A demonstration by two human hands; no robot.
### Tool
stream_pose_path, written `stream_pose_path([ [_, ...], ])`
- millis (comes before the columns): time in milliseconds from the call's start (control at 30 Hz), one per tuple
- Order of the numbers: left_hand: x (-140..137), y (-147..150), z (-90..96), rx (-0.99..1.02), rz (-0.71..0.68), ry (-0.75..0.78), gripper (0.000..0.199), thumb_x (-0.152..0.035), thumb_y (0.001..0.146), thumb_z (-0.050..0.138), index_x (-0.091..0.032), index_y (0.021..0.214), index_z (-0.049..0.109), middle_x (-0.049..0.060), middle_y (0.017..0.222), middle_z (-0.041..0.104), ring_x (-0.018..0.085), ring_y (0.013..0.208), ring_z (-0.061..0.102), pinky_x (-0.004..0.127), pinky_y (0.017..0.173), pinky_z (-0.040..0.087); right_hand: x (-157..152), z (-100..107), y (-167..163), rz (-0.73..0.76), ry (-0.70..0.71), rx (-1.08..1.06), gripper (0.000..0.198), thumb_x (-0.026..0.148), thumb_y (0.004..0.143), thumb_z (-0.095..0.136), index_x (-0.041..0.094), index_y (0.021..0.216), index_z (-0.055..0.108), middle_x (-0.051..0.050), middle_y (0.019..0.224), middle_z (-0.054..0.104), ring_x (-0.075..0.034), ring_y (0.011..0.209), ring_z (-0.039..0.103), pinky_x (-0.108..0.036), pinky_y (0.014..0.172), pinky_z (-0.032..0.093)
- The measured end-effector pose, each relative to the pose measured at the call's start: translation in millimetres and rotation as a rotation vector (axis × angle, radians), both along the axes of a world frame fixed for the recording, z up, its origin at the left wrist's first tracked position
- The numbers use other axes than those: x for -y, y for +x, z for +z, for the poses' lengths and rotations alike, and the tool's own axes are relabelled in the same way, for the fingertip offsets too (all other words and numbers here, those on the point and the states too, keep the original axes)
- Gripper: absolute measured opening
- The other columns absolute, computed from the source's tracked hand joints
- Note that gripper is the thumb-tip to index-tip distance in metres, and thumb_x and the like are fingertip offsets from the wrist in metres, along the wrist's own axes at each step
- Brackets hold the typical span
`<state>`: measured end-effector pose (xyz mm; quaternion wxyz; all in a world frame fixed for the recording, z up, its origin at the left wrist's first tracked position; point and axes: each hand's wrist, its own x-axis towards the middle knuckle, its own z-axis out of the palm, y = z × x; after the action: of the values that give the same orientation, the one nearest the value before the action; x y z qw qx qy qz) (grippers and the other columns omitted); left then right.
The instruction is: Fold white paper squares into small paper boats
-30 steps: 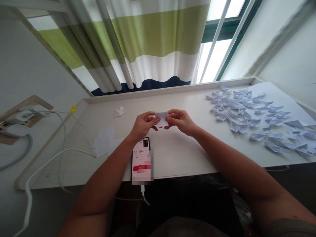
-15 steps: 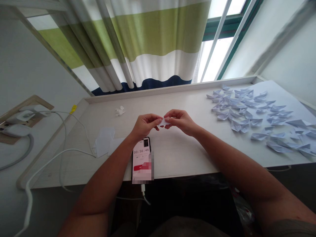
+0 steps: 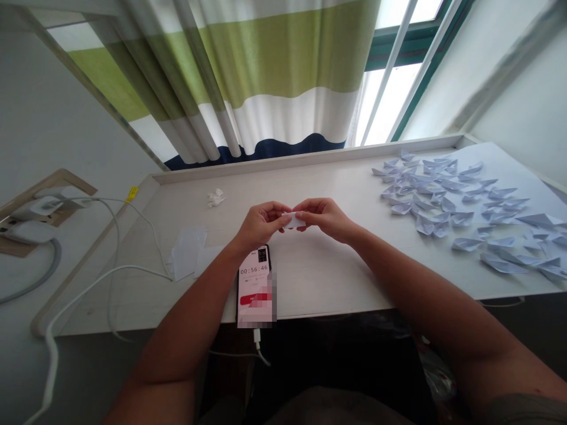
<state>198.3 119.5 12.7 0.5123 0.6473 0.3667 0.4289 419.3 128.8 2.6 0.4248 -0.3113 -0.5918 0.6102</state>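
A small folded piece of white paper (image 3: 294, 221) is held between my two hands above the middle of the white desk. My left hand (image 3: 262, 224) pinches its left end with thumb and fingers. On its right end, the thumb and fingers of my right hand (image 3: 325, 218) are closed in the same way. Fingers cover both ends of the paper, so its full shape is hidden. Just below my left wrist lies a phone (image 3: 254, 283) showing a timer. Many folded paper boats (image 3: 436, 189) are spread over the right side of the desk.
Loose white paper sheets (image 3: 188, 251) lie left of the phone, and a crumpled tissue (image 3: 215, 198) is farther back. White cables (image 3: 110, 271) run from wall plugs (image 3: 39, 206) across the left edge. A curtain (image 3: 266, 71) hangs behind the desk (image 3: 328, 289).
Both hands stay in nearly the same place, still pinching the paper. A little more of the paper's face shows between the thumbs now.
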Motion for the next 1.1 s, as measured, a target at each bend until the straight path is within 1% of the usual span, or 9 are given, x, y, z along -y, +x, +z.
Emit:
stream_pose_path([
  [133,-1,0,-2.5,-0.009,-0.035,0.023,0.037,-0.038,0.082,0.092,-0.015,0.106,0.077,0.002,0.075,0.076,0.013,0.067,0.07,0.025,0.065,0.055,0,1,1,-0.001,0.06,0.086,0.048,0.06,0.078,0.094,0.014,0.086,0.082,-0.006,0.075,0.078,-0.016,0.067,0.07,-0.031,0.063,0.06],
  [233,-1,2,-3.3,0.01,-0.038,-0.008,0.042,-0.042,0.083,0.092,-0.015,0.109,0.074,0.004,0.083,0.079,0.016,0.075,0.075,0.028,0.07,0.058,1,-1,-4,-0.138,0.105,0.036,0.051,0.064,0.075,0.095,0.016,0.085,0.08,-0.006,0.075,0.079,-0.016,0.065,0.07,-0.031,0.061,0.059],
  [367,-1,4,-4.1,0.007,-0.024,-0.021,0.038,-0.046,0.083,0.091,-0.013,0.097,0.078,0.008,0.086,0.082,0.017,0.078,0.075,0.029,0.072,0.058,3,-4,-13,-0.255,0.089,-0.06,0.05,0.065,0.076,0.092,0.018,0.086,0.078,-0.005,0.076,0.079,-0.019,0.069,0.073,-0.032,0.063,0.059],
  [467,0,3,-3.7,-0.021,0.02,-0.012,0.033,-0.045,0.083,0.09,-0.014,0.089,0.079,0.007,0.077,0.079,0.016,0.07,0.072,0.028,0.068,0.055,4,-3,-13,-0.243,0.108,-0.03,0.04,0.056,0.078,0.092,0.018,0.081,0.077,-0.004,0.077,0.078,-0.018,0.071,0.07,-0.032,0.068,0.058],
  [600,2,-1,-0.9,-0.111,-0.035,-0.046,0.03,-0.04,0.079,0.092,-0.015,0.079,0.077,0.004,0.067,0.075,0.013,0.062,0.067,0.026,0.064,0.05,6,1,-6,-0.153,0.209,0.126,0.032,0.048,0.084,0.085,0.017,0.083,0.08,-0.006,0.081,0.079,-0.019,0.075,0.068,-0.033,0.071,0.054],
  [767,5,1,0.9,-0.135,-0.12,-0.069,0.036,-0.048,0.083,0.089,-0.015,0.077,0.076,0.005,0.067,0.076,0.013,0.061,0.066,0.025,0.063,0.049,10,4,-6,-0.177,0.257,0.153,0.036,0.05,0.087,0.08,0.018,0.073,0.071,-0.003,0.07,0.072,-0.016,0.065,0.061,-0.03,0.062,0.046],
  [900,6,4,2.0,-0.089,-0.086,0.008,0.045,-0.058,0.092,0.08,-0.016,0.076,0.076,0.006,0.066,0.075,0.013,0.06,0.064,0.026,0.063,0.05,8,2,-7,-0.198,0.284,0.122,0.047,0.062,0.091,0.075,0.019,0.074,0.067,-0.003,0.07,0.071,-0.016,0.064,0.06,-0.03,0.061,0.046],
  [1000,6,3,3.7,-0.078,-0.003,0.047,0.045,-0.057,0.091,0.081,-0.016,0.076,0.075,0.005,0.064,0.074,0.013,0.057,0.062,0.027,0.06,0.049,7,0,-7,-0.147,0.299,0.265,0.061,0.073,0.097,0.062,0.02,0.067,0.062,-0.003,0.063,0.066,-0.015,0.058,0.057,-0.03,0.059,0.043],
  [1100,6,3,4.8,-0.075,0.02,0.046,0.043,-0.056,0.091,0.081,-0.016,0.076,0.076,0.005,0.063,0.074,0.013,0.055,0.062,0.026,0.058,0.048,7,1,-5,-0.137,0.358,0.426,0.066,0.072,0.104,0.05,0.021,0.062,0.055,-0.002,0.056,0.062,-0.014,0.054,0.052,-0.03,0.059,0.041],
])
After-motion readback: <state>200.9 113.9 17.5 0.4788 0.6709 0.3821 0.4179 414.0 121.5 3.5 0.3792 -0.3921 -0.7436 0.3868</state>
